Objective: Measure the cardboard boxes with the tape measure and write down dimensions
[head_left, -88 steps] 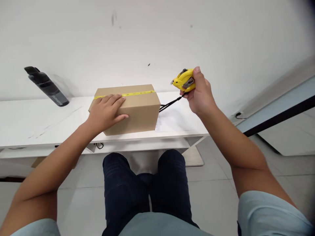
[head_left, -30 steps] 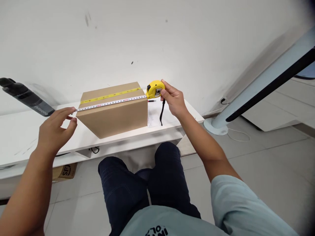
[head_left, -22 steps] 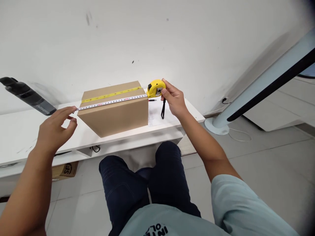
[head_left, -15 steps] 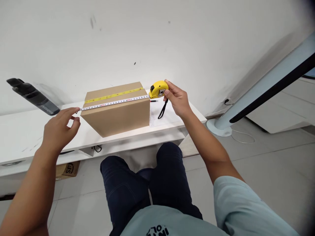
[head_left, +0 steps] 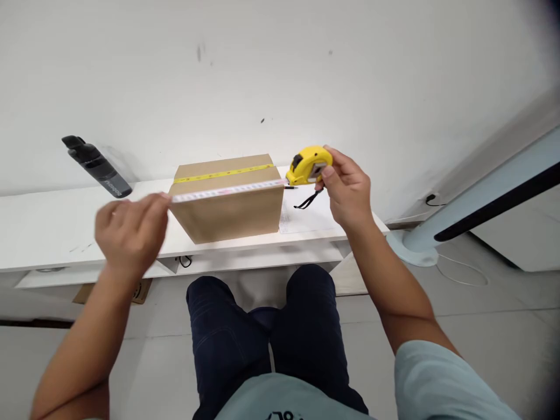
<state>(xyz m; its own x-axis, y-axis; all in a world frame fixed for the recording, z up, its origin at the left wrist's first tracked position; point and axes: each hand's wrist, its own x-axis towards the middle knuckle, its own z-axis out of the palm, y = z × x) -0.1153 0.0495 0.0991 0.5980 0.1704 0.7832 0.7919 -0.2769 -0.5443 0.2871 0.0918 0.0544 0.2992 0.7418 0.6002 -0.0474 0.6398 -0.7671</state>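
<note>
A brown cardboard box (head_left: 236, 216) stands on a white shelf unit, with a yellow marked strip (head_left: 223, 173) along its top. My right hand (head_left: 347, 184) holds the yellow case of a tape measure (head_left: 310, 165) just past the box's right edge; a black wrist strap (head_left: 308, 200) dangles from it. The white blade (head_left: 227, 191), blurred, runs out along the box's near top edge. At the left corner my left hand (head_left: 133, 230) is closed, fingertips pinched at the blade's end. The blade's hook is hidden behind those fingers.
A dark bottle (head_left: 98, 166) stands at the back left of the white shelf unit (head_left: 44, 233). Paper (head_left: 306, 219) and a dark pen (head_left: 290, 188) lie right of the box. A pale blue column-shaped appliance (head_left: 420, 236) stands at right; another carton (head_left: 142, 290) sits below.
My left hand has closed its fingers at the blade's end, where thumb and forefinger were apart before. The view has shifted, and the tape case sits slightly farther from the box's right edge.
</note>
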